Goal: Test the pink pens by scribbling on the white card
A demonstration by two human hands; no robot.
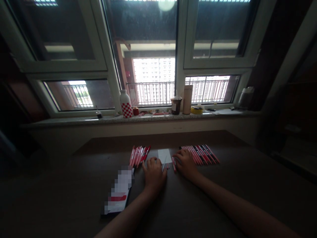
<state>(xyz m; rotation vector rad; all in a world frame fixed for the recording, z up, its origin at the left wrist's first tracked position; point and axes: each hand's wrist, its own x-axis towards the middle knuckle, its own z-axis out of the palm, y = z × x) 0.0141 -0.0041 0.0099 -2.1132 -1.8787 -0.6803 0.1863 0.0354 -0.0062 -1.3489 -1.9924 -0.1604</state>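
Observation:
My left hand (154,175) is curled low over the table, with a thin pale stick (164,162), perhaps a pen refill, rising beside its thumb. To the right, my right hand (187,166) has its fingers bent around a pink pen (174,165). Between the hands lies a small pink piece (167,166), too small to name surely. A white card or paper (163,154) lies flat just beyond them. One row of pink and red pens (138,156) is left of the paper; a longer row of pink and black pens (204,154) lies to the right, partly behind my right hand.
On the dark table (74,185), a flat phone-like object (119,195), partly blurred out, lies left of my left forearm. Along the windowsill (109,121) stand a checked bottle (126,105), a drink cup (176,106), a tan flask (187,100) and yellow tape (196,110).

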